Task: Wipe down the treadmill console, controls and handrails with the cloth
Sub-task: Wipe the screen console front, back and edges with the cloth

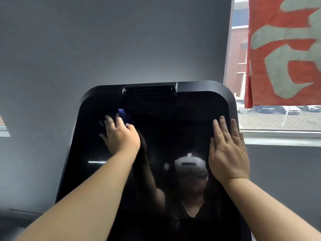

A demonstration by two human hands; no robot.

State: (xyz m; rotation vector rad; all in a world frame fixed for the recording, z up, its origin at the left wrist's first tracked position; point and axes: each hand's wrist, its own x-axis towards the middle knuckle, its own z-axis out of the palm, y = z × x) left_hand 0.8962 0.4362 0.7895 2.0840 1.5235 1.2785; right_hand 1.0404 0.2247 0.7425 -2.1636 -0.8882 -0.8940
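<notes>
The treadmill console (173,129) is a tall glossy black screen filling the middle of the head view, with a ribbed vent (149,94) at its top edge. My left hand (121,136) presses a dark blue cloth (122,114) flat against the screen's upper left; only a small blue corner of the cloth shows above my blurred fingers. My right hand (227,150) lies flat with fingers together on the screen's right edge and holds nothing. The screen reflects a person wearing a headset. Handrails and buttons are out of view.
A grey wall (104,40) stands behind the console. To the right is a window (278,119) with a sill, looking onto parked cars, and a red banner (284,49) hangs over its upper part.
</notes>
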